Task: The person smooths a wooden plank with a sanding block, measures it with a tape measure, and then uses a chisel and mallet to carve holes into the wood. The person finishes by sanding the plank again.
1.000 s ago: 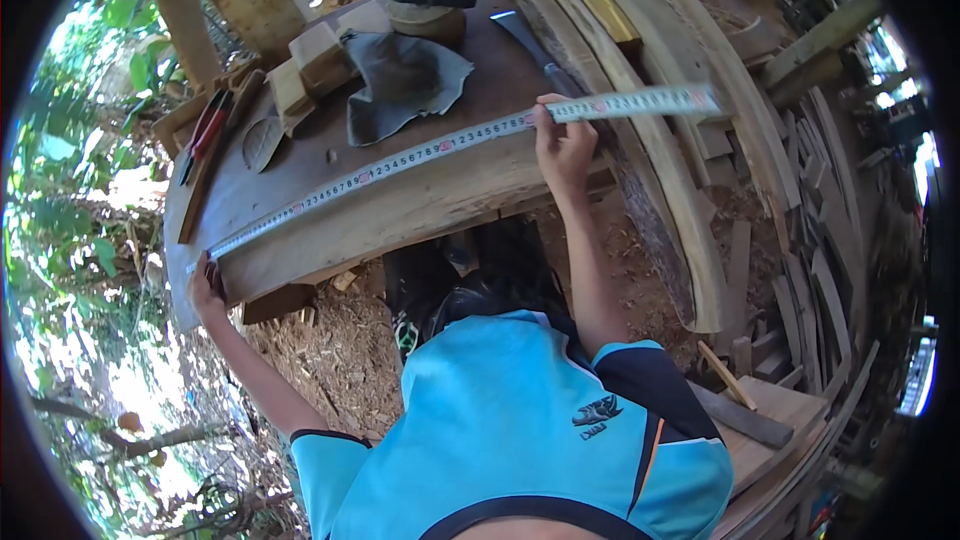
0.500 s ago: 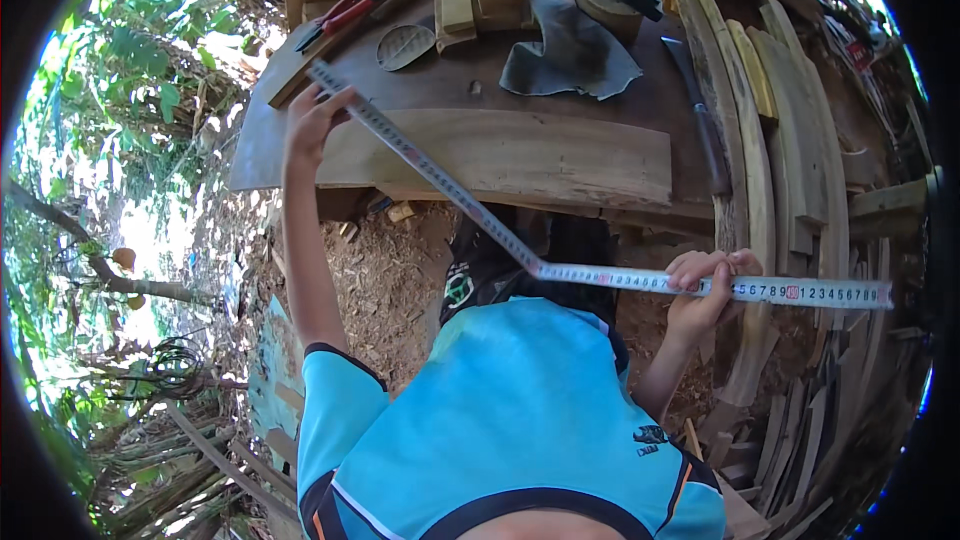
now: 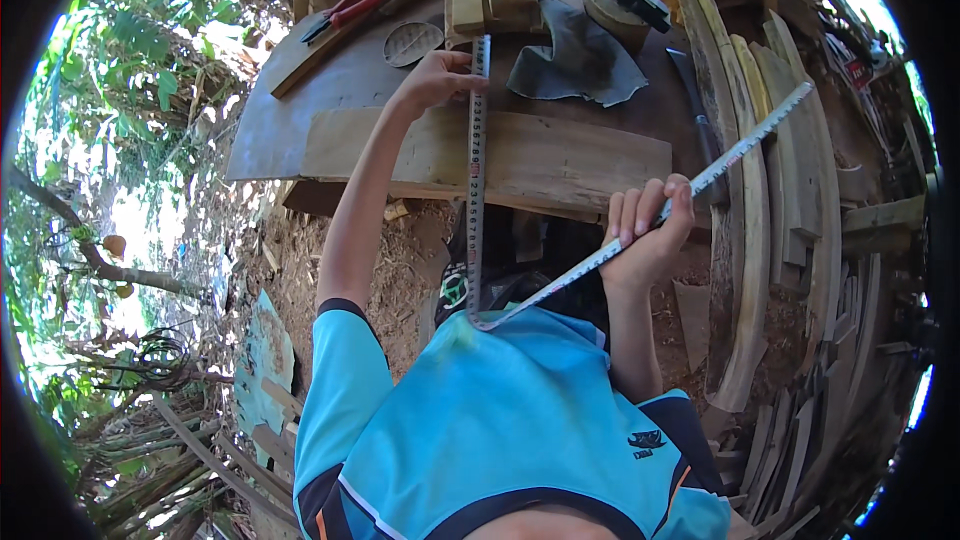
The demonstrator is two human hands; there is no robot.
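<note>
Measuring tape (image 3: 475, 190) hangs between both hands, sharply bent at 6 o'clock before the blue shirt (image 3: 500, 430). Left hand (image 3: 440, 83) pinches one run near 12; right hand (image 3: 650, 228), at 3, grips the other. Plank (image 3: 580, 155) lies behind on bench (image 3: 262, 145); grey cloth (image 3: 580, 55) at 1, red-handled pliers (image 3: 355, 10) at 11.

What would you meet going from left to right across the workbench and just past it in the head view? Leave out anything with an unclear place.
Red-handled tool → left hand holding the tape measure → grey cloth → bladed tool → long planks.
</note>
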